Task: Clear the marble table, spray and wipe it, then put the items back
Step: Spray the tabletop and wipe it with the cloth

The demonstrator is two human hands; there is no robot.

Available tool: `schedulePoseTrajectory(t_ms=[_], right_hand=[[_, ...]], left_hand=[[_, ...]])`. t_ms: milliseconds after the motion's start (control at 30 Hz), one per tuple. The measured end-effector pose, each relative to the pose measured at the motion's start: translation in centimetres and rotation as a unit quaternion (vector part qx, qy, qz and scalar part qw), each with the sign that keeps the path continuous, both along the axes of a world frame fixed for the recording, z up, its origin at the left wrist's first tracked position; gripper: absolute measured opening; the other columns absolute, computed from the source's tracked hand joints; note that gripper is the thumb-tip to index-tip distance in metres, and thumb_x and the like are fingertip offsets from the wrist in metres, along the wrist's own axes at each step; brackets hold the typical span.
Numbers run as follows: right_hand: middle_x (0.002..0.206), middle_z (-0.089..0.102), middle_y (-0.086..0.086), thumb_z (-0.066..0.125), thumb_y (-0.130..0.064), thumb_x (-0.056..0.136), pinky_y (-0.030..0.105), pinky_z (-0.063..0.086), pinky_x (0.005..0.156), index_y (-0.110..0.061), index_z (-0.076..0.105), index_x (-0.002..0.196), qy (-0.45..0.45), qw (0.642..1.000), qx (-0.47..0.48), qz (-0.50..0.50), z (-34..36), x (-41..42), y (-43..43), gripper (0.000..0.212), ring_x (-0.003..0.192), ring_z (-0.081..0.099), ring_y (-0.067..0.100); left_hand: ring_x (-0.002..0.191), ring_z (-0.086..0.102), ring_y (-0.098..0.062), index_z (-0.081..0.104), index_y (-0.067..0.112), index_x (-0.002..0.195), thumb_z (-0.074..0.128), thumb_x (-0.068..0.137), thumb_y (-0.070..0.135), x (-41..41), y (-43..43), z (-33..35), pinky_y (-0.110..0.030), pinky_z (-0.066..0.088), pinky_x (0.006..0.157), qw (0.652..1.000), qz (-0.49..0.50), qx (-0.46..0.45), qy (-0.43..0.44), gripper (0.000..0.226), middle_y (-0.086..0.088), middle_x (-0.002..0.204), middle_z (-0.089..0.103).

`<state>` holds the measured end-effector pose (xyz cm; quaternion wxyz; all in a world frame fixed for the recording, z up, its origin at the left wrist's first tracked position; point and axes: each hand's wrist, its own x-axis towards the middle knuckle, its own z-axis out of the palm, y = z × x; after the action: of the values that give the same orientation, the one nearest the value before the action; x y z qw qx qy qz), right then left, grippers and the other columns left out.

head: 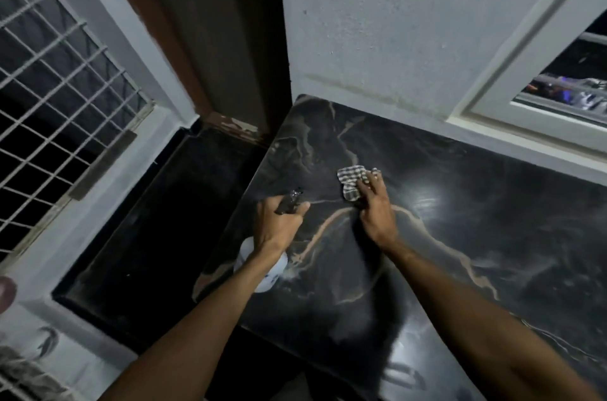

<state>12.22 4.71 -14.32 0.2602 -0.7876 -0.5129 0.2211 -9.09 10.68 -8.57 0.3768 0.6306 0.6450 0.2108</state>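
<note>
The black marble table (476, 203) with pale veins fills the right half of the view. My left hand (279, 223) grips the dark trigger head of a white spray bottle (266, 276) above the table's left edge, nozzle pointing away from me. My right hand (374, 207) presses a checked cloth (351, 182) flat on the marble just right of the nozzle. The bottle's body is partly hidden under my left wrist.
A white wall meets the table's far edge, with a window frame (492, 105) at the right. Left of the table a dark ledge (157, 236) sits lower down, below a brown door frame (210, 56) and a grilled window (59, 98).
</note>
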Motion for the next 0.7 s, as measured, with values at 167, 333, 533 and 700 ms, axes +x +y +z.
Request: schedulePoseTrajectory(t_ms=[167,333,533,700], right_hand=[[0.166,0.014,0.012,0.049,0.01,0.078,0.04,0.012,0.128,-0.009,0.037,0.151,-0.003,0.999,0.003,0.049,-0.4,-3.7,5.3,0.076,0.155,0.01,0.032],[0.164,0.018,0.016,0.049,0.009,0.084,0.045,0.016,0.127,-0.004,0.041,0.148,0.016,0.999,-0.013,-0.027,0.5,-3.8,13.1,0.066,0.155,0.009,0.033],[0.164,0.019,0.019,0.048,0.009,0.083,0.037,0.01,0.128,-0.004,0.039,0.15,-0.018,0.969,0.03,0.246,0.3,-7.6,15.1,0.068,0.155,0.009,0.031],[0.165,0.014,0.018,0.05,0.004,0.087,0.041,0.009,0.128,-0.005,0.033,0.153,-0.029,0.984,0.023,0.172,0.6,-10.0,16.2,0.068,0.156,0.006,0.033]], left_hand=[[0.061,0.064,-0.021,0.054,0.018,0.051,0.082,0.078,0.04,-0.8,4.1,-0.5,-0.025,0.04,0.055,1.0,-0.003,0.007,-0.011,0.045,0.006,0.054,0.062],[0.058,0.064,-0.011,0.06,0.011,0.063,0.086,0.074,0.04,-1.6,7.5,-0.2,-0.02,0.045,0.057,0.998,0.005,0.038,-0.058,0.041,0.004,0.057,0.064],[0.054,0.059,-0.001,0.052,0.027,0.053,0.083,0.078,0.035,-3.9,9.3,0.3,-0.016,0.042,0.055,0.995,0.028,0.088,-0.045,0.041,0.015,0.052,0.058],[0.06,0.065,-0.017,0.061,0.013,0.061,0.083,0.08,0.034,-6.6,8.5,0.0,-0.026,0.048,0.062,0.994,0.059,0.079,-0.04,0.036,0.003,0.058,0.066]])
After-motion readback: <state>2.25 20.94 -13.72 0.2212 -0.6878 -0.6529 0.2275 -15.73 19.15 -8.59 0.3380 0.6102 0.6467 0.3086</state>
